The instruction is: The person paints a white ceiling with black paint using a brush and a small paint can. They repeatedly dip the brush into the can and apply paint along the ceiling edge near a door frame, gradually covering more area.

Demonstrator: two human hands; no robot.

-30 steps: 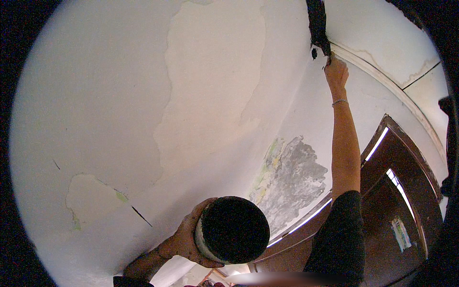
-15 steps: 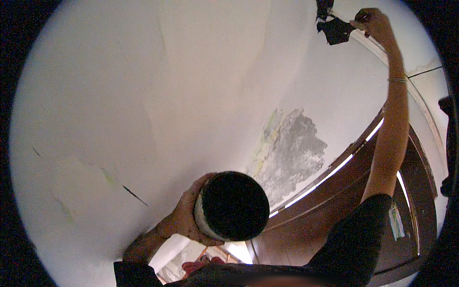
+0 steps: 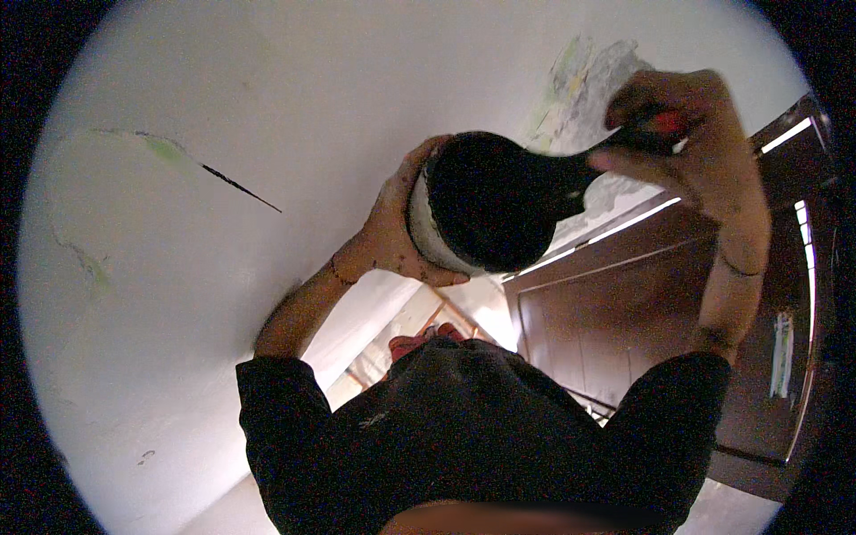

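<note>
Black inside and pale outside, a round pot [image 3: 426, 234] is held by the left hand [image 3: 392, 227], whose fingers are curved around its left side, one tip seen at the upper edge and another at the lower. Over on the right, a dark tool [image 3: 571, 174] is grasped by the right hand [image 3: 718, 134], its fingers bent closely around the handle, where a spot of red is shown between them. The tool's broad end is held at the pot's right rim, just beyond the right fingertips; whether it is dipped inside cannot be told for certain, black being set against black. On the brown door [image 3: 571, 330], a pale strip [image 3: 782, 355] is seen, too small to be read.
</note>
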